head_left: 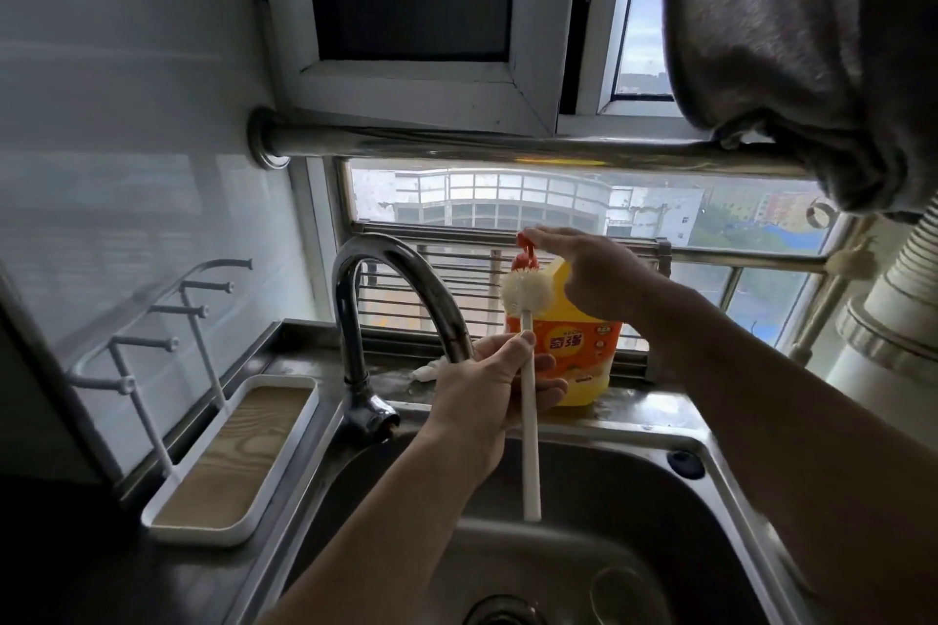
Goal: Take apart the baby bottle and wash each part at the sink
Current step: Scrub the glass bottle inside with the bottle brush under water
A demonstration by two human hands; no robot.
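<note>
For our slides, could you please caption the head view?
Right hand presses detergent pump; left hand holds bottle brush under it.

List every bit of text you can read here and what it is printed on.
"奇强": large white characters on the orange label of the yellow detergent bottle.
Small Latin letters above them, perhaps "KEON": too small to be sure.
Remaining small print on that label: blurred, unreadable.
No other readable text.

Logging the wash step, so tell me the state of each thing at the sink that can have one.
Faucet: no water seen running.
Dish soap bottle: upright, right hand flat on its pump.
Bottle brush: upright in left hand, head just below the pump.
Upper window: swung open.
Towel: draped over the rail.
</note>
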